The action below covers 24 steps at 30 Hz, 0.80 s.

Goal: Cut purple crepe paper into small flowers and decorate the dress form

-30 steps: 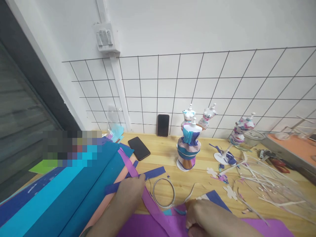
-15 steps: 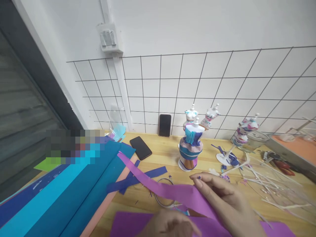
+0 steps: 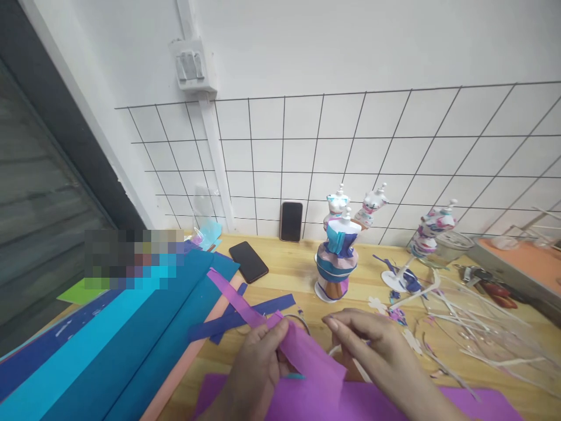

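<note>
In the head view my left hand (image 3: 258,362) pinches a purple paper strip (image 3: 307,351) between thumb and fingers. One end of the strip reaches toward the teal sheets at the left, and a wider end hangs to the right. To the right of it, apart from the strip, is my right hand (image 3: 372,345). Its thumb and index fingertip are closed together; anything between them is too small to make out. Beneath both hands lies a larger purple sheet (image 3: 491,403). A metal ring (image 3: 300,320) is partly hidden behind the strip.
Folded teal sheets (image 3: 175,316) cover the left side. Blue strips (image 3: 272,305) and a black phone (image 3: 248,261) lie behind my hands. A small dress form (image 3: 337,263) wears coloured paper; several others stand nearby. Clear plastic and white strips (image 3: 486,339) clutter the right.
My left hand has risen and now grips the purple strip. My right hand has come off the strip and shifted slightly left. The strip's wide end has dropped.
</note>
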### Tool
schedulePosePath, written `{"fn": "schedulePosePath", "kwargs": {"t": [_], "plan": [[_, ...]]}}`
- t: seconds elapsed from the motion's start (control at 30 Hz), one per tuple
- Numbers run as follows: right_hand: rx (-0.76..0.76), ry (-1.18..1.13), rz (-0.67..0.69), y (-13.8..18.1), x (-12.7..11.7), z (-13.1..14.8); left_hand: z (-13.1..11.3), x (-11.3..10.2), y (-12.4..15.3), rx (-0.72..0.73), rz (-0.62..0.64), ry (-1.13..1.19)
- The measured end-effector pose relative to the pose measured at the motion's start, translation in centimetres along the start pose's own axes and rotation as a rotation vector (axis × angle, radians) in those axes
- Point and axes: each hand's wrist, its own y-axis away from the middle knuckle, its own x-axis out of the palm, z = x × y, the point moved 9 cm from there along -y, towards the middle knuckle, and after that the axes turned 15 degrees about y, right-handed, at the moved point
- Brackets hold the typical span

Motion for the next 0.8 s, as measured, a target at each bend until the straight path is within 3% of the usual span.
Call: {"fn": "schedulePosePath", "kwargs": {"t": [0.17, 0.3, 0.5, 0.67, 0.8], "plan": [[-0.024, 0.291, 0.016, -1.1, 0.1, -2.0, -0.2, -0.6, -0.2, -0.023, -0.039, -0.063], [-0.063, 0.346, 0.052, -1.2, 0.7, -2.4, 1.0, -0.8, -0.2, -0.059, -0.033, -0.074], [-0.004, 0.38, 0.115, -0.8, 0.7, -1.6, 2.8, -1.2, -0.2, -0.125, -0.009, -0.103], [0.044, 0.105, 0.235, 0.7, 1.1, -0.5, 4.7, -1.0, 0.0, -0.204, 0.085, -0.1], [0.133, -0.164, 0.392, 4.1, 3.5, -1.8, 6.9, -0.3, 0.3, -0.281, 0.214, -0.045]]}}
